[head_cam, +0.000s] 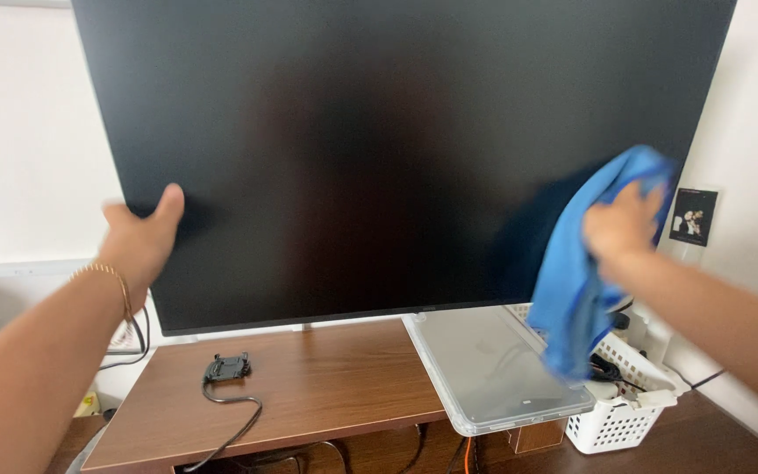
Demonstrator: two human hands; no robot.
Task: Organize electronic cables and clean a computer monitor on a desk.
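A large dark monitor (396, 149) stood on a brown wooden worktop (326, 386) and filled most of the head view. The left hand (140, 239) gripped the monitor's left edge, thumb laid on the screen face; a thin gold bracelet (116, 283) circled that wrist. The right hand (625, 224) pressed a blue cloth (572, 281) against the right part of the screen, and the cloth's loose end hung down below the monitor's lower edge. A closed silver laptop (493, 373) lay under the right side of the monitor, just beside a white plastic basket (620, 421). A small black device (226, 367) with a trailing cable (234, 421) lay on the worktop's left part.
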